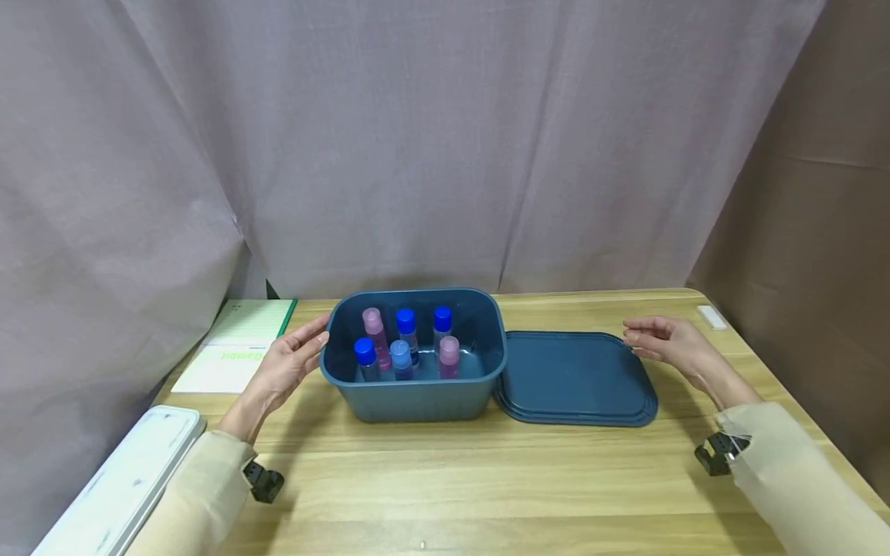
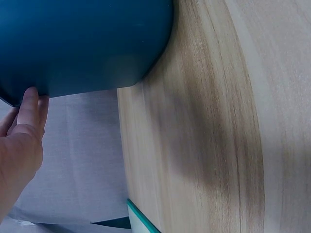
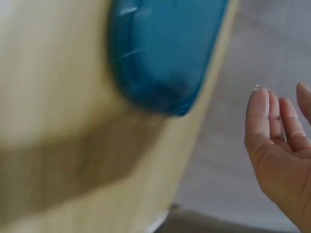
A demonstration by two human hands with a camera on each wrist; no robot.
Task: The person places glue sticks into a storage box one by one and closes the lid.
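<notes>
On the wooden table (image 1: 487,479), both hands relaxed: left hand (image 1: 288,363) touches bin (image 1: 417,398); right hand (image 1: 664,344) hovers beside lid (image 1: 573,378).

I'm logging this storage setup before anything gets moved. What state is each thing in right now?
Blue bin: open, lid off, upright on the table.
Lid: lying flat on the table, right of the bin.
Six small bottles: standing upright inside the bin, all capped.
Left hand: open, fingers against the bin's left side.
Right hand: open, beside the lid's far right corner, holding nothing.
Notebook: closed, flat.

Bare table (image 1: 445,479) lies open in front; the bin (image 1: 417,398) and lid (image 1: 577,378) block the middle.
</notes>
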